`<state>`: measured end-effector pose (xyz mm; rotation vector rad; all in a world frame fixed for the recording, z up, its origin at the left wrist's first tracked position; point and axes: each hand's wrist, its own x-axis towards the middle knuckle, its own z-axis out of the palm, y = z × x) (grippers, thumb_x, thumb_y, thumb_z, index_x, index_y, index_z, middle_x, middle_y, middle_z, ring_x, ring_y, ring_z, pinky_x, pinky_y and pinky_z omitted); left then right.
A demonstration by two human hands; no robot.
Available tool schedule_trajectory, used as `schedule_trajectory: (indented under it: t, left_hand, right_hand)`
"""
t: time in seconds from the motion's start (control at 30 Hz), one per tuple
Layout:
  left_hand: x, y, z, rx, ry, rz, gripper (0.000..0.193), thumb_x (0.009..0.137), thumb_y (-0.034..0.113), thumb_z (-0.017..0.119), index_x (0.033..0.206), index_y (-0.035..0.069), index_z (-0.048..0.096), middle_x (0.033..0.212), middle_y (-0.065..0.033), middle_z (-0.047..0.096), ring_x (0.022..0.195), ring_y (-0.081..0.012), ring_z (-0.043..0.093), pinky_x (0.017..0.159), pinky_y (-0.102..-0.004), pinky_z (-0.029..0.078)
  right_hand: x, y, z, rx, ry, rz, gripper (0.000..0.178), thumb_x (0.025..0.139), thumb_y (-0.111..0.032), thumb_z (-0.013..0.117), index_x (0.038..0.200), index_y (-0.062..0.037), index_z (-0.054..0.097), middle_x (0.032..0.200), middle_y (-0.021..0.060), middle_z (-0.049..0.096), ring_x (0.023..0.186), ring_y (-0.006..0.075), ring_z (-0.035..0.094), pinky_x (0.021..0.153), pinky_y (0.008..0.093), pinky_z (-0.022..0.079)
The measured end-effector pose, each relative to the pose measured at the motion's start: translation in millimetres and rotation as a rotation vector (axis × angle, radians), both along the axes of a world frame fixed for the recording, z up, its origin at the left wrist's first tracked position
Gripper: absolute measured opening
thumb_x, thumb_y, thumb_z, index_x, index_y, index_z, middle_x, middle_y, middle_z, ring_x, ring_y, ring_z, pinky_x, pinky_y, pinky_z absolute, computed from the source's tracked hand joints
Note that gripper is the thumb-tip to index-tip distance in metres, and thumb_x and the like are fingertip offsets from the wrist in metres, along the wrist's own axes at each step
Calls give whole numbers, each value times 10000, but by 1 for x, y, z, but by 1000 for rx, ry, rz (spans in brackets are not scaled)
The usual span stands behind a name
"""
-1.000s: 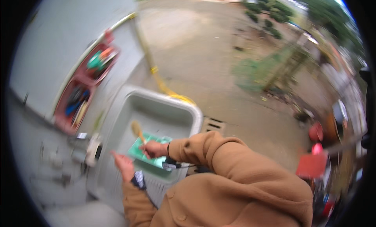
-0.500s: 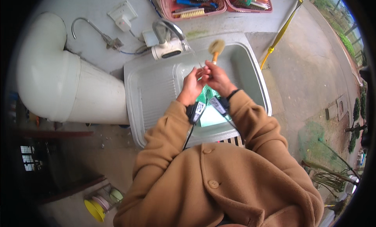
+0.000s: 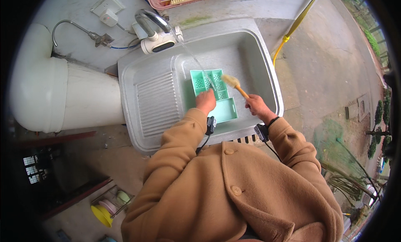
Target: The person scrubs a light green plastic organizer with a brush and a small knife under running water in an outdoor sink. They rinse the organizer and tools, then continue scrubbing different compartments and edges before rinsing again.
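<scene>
A mint-green compartment tray (image 3: 199,76) with perforated sections rests in the grey sink (image 3: 175,112), beside a lighter green shallow tray (image 3: 225,110). My left hand (image 3: 205,101) is closed over the near left part of the compartment tray. A thin dark piece shows at its fingertips; what it grips is unclear. In my right hand (image 3: 257,107) is a round brush (image 3: 241,91) with an orange-brown handle and pale bristles, tilted toward the tray. The bristles hover close to its right side. Water from the curved tap (image 3: 153,23) runs down into the compartments.
Ribbed drainboard (image 3: 156,100) fills the sink's left side. A thick white pipe (image 3: 90,87) stands left of it. Behind are a pink basket (image 3: 188,3) with brushes, a wall socket (image 3: 107,6) and a yellow hose (image 3: 285,38). Bowls (image 3: 102,215) sit on a low rack.
My hands were together under the tap and have separated. The left came down to the compartment tray; the right moved right and nearer, with the brush swung leftward. The view shifted too.
</scene>
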<state>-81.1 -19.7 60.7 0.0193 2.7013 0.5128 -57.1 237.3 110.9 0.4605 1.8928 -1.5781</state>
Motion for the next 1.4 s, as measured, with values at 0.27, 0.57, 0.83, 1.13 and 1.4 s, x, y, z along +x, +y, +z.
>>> schedule_trajectory:
  t: [0.27, 0.57, 0.83, 1.13, 1.4]
  left_hand:
    - [-7, -12, 38, 24, -57, 182, 254, 928, 153, 466, 1108, 13, 578, 1106, -234, 668, 1038, -405, 645, 871, -501, 509]
    - [42, -74, 44, 151, -3, 560, 638, 820, 477, 692, 1221, 24, 490, 1153, -165, 675, 1062, -371, 644, 867, -471, 506]
    - [45, -44, -36, 273, -31, 754, 584, 828, 346, 651, 1264, 41, 411, 1165, -205, 651, 1043, -398, 641, 857, -518, 500]
    - [45, -47, -50, 372, 51, 629, 427, 851, 247, 589, 1207, 48, 462, 1058, -230, 661, 970, -441, 633, 799, -554, 489]
    - [48, -45, -52, 291, 141, 607, 357, 837, 223, 598, 1129, 46, 495, 946, -217, 679, 879, -444, 647, 733, -549, 502]
  right_hand:
    - [-20, -11, 13, 658, 710, 462, 384, 855, -106, 575, 1236, -59, 586, 950, 223, 679, 881, 370, 668, 810, 443, 530]
    - [-56, -76, 16, 731, 635, 949, 326, 863, -105, 568, 1183, -112, 629, 899, 190, 688, 853, 373, 669, 733, 477, 530]
    - [-81, -112, -19, 754, 526, 1097, 312, 876, -109, 511, 1162, -67, 631, 995, 195, 683, 912, 364, 676, 782, 462, 538]
    - [-121, -114, -10, 849, 655, 954, 225, 838, -118, 598, 1036, -77, 699, 998, 155, 700, 925, 342, 681, 760, 422, 546]
    - [-120, -126, -7, 892, 585, 1113, 192, 831, -114, 572, 922, -35, 721, 953, 188, 699, 877, 365, 683, 737, 446, 545]
